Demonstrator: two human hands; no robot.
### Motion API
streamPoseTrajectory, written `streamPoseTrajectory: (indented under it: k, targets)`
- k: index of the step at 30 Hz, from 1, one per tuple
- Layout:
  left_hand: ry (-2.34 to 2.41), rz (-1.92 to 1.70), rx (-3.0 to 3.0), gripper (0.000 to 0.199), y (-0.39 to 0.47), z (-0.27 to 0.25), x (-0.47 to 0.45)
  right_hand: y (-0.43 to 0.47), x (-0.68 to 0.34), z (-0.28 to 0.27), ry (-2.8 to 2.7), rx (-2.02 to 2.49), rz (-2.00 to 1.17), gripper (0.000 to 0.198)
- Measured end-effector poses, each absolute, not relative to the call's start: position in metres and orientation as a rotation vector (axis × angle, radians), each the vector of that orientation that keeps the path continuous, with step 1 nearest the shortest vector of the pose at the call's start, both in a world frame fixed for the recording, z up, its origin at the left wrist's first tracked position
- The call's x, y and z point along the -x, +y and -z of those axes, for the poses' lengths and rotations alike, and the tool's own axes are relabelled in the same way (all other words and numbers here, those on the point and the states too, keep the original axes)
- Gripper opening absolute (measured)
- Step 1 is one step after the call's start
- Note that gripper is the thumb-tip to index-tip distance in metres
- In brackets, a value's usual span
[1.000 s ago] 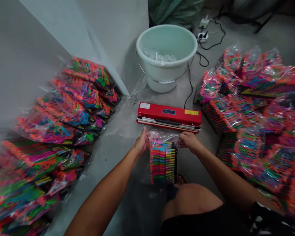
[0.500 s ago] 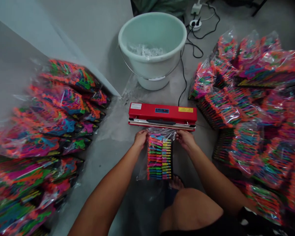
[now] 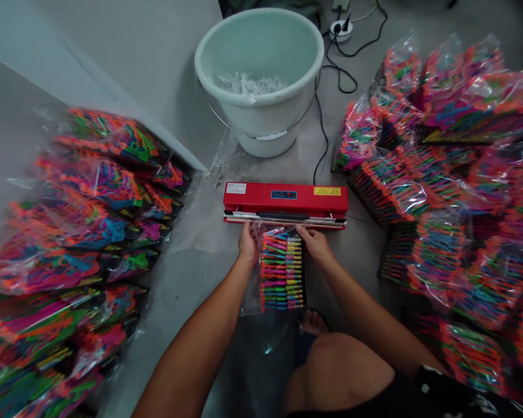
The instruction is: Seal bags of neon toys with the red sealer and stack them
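Observation:
A clear plastic bag (image 3: 281, 273), filled with a stacked row of bright multicoloured sticks, is stretched between my hands. Its top edge meets the front slot of a red bar heat sealer (image 3: 253, 200). My left hand (image 3: 247, 244) pinches the bag's upper left corner, with the fingertips up against the sealer's front edge. On the upper right side, my right hand (image 3: 316, 244) has its fingers closed at the bag's edge, also close under the sealer's bar. The sealer's bar hides the very top of the bag.
Behind the sealer stands a pale bucket (image 3: 261, 116) with crumpled clear plastic inside. Filled bags (image 3: 91, 197) are piled on the left and more bags (image 3: 440, 244) on the right. A black cable (image 3: 322, 139) runs back to a white socket block (image 3: 340, 30).
My hands have brought the bag's top edge up to the sealer's slot. My right hand has shifted left, nearer the bag's contents. The view has tilted slightly.

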State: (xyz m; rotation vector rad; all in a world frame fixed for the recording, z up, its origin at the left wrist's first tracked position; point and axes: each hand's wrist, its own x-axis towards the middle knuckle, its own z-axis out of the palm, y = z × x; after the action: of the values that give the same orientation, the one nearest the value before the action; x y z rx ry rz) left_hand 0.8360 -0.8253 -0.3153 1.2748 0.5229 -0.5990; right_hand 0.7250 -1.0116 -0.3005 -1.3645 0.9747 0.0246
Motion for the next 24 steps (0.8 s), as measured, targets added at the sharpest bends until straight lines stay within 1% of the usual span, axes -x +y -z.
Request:
streamPoseTrajectory:
  k: [3, 6, 11, 15, 17, 19, 21, 24]
  targets:
    - [0.526, 0.613, -1.183, 0.051, -0.823, 0.31, -0.833, -1.013, -0.731, 0.305, 1.014, 1.319, -0.019, 0.037]
    - [0.485, 0.625, -1.302, 0.047, -0.82, 0.309, -0.831, -1.014, -0.733, 0.307, 1.065, 1.236, 0.028, 0.033]
    - [0.523, 0.444, -1.552, 0.034, -0.827, 0.314, -0.833, -1.013, -0.74, 0.306, 1.189, 0.999, 0.187, 0.023]
    - [0.634, 0.253, -1.743, 0.025, -0.845, 0.317, -0.846, -1.014, -0.748, 0.303, 1.247, 0.861, 0.184, 0.031]
    - [0.777, 0.264, -1.694, 0.018, -0.855, 0.317, -0.856, -1.013, -0.751, 0.301, 1.229, 0.792, 0.185, 0.033]
    - [0.901, 0.327, -1.635, 0.013, -0.859, 0.315, -0.863, -1.011, -0.753, 0.3, 1.217, 0.716, 0.205, 0.031]
    - [0.892, 0.362, -1.731, 0.013, -0.857, 0.311, -0.867, -1.01, -0.753, 0.298, 1.203, 0.651, 0.233, 0.029]
    - [0.697, 0.329, -2.003, 0.023, -0.844, 0.306, -0.864, -1.008, -0.751, 0.296, 1.183, 0.595, 0.268, 0.026]
